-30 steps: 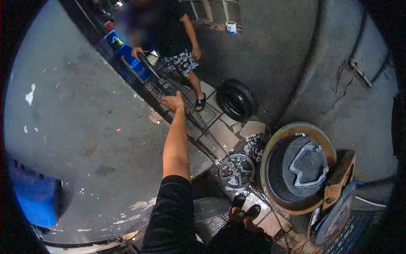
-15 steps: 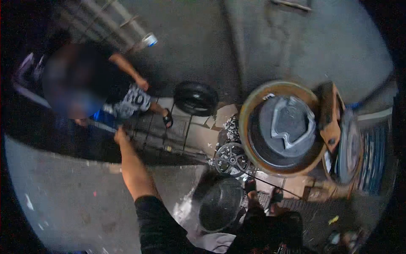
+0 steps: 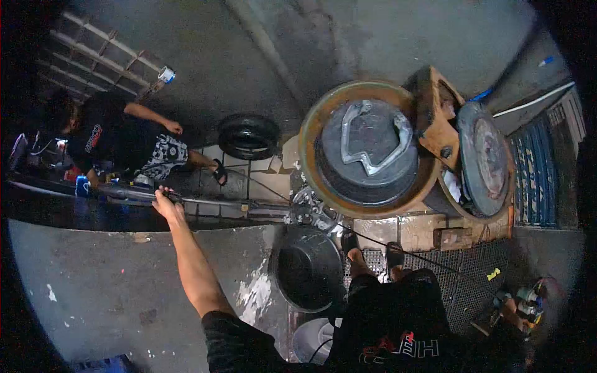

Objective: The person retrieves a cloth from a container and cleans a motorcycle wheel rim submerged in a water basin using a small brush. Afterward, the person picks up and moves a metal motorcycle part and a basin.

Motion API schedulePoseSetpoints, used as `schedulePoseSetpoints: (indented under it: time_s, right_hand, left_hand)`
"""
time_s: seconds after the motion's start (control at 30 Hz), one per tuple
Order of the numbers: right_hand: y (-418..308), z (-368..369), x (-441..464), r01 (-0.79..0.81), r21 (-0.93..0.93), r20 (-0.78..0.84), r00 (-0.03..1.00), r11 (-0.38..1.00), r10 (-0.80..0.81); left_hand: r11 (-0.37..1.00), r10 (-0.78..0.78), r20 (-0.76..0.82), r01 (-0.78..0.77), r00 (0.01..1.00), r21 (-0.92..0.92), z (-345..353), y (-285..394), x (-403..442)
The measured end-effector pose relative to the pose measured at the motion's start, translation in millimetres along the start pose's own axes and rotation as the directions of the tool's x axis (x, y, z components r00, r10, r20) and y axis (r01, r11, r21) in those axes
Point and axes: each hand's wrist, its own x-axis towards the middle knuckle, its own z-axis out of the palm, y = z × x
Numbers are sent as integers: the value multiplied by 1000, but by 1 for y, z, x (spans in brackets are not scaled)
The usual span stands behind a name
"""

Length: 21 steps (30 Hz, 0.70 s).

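Observation:
My left hand (image 3: 169, 206) reaches out at the left on a bare forearm, its fingers curled at a long thin pole (image 3: 214, 201) and seemingly closed round it. The pole lies nearly level across the view. Beyond it, a person in a black shirt and patterned shorts (image 3: 166, 154) bends over, one hand close to the pole's left part. My right hand is out of sight. A spoked wheel (image 3: 311, 206) rests on the tiles near my feet.
An orange-brown tub (image 3: 309, 140) holds a dark round drum with a grey metal frame (image 3: 398, 155) on it. A black tyre (image 3: 249, 135) lies by the wall. Near my legs are a black basin (image 3: 306, 267), a grey bucket (image 3: 305, 340) and a grid mat (image 3: 463, 273).
The view has turned, shifting the other person and the tyre left. My left hand has come to the pole, its fingers now more curled. The black basin shows more fully.

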Motion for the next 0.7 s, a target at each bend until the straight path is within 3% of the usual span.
schedulePoseSetpoints:
  time_s: [0.1,0.2,0.27,0.33,0.37,0.4,0.43,0.47,0.5,0.53,0.57,0.63,0.67,0.7]
  right_hand:
    - [72,14,-7,-71,10,0,997,997,71]
    - [140,25,2,-85,-18,-10,996,996,85]
    - [177,31,21,15,-126,-39,999,992,-20]
    - [192,31,52,259,-371,-113,941,892,-320]
    - [182,29,80,325,-372,-206,884,869,-419]
    - [159,25,114,194,53,-294,941,980,-170]
    - [49,-68,62,198,341,-268,957,919,-107]
    - [26,-87,79,374,332,-421,880,866,-219]
    - [3,-105,86,496,204,-592,749,844,-297]
    - [-20,-126,96,588,310,-651,704,747,-283]
    - [-61,-172,72,598,338,-669,696,727,-261]
    - [-109,-235,41,666,296,-736,616,685,-281]
    - [-129,-263,20,759,166,-798,478,630,-366]
    - [-147,-285,3,819,25,-842,327,573,-430]
  left_hand:
    - [997,-50,190,60,980,-50,7,16,-78]
    - [997,-64,274,73,959,-21,13,33,-163]
    - [996,-46,406,74,913,-53,15,46,-222]
    - [997,-51,496,76,867,-32,20,63,-280]
    - [997,-65,536,75,842,2,19,68,-303]
    - [998,-61,545,36,836,57,19,73,-324]
    - [995,-84,597,31,798,99,13,74,-340]
    - [990,-97,624,9,776,142,13,83,-362]
    - [983,-112,651,-12,750,184,12,92,-381]
    - [956,-143,693,-83,707,282,0,92,-386]
    - [936,-79,664,-173,744,305,6,103,-409]
    - [855,-223,763,-255,606,452,-24,109,-412]
    - [766,-292,722,-298,627,569,-24,131,-430]
    - [786,-304,727,-268,616,557,-41,134,-434]
